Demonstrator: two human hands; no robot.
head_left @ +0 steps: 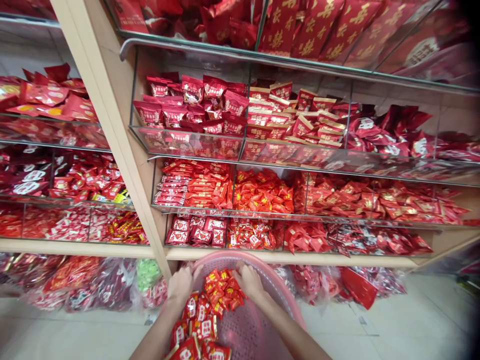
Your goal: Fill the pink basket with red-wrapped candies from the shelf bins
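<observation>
A pink plastic basket (279, 272) stands below the shelves at the lower middle. Inside lie small red-and-yellow wrapped candies (224, 290) in a heap and larger red packets (204, 327) with white labels nearer to me. My left hand (182, 284) is at the basket's left side, its fingers curled beside the small candies; what they grip is hidden. Over the basket's inside, my right hand (248, 280) is closed in a fist at the right edge of the small candies. Whatever it holds cannot be made out.
Glass-fronted shelves (240, 217) full of red candy packets rise ahead, split by a pale wooden upright (108, 125). Under them, clear bags of sweets (101, 280) lie on the tiled floor (337, 330). A red scoop-like item (358, 287) rests on bags at the right.
</observation>
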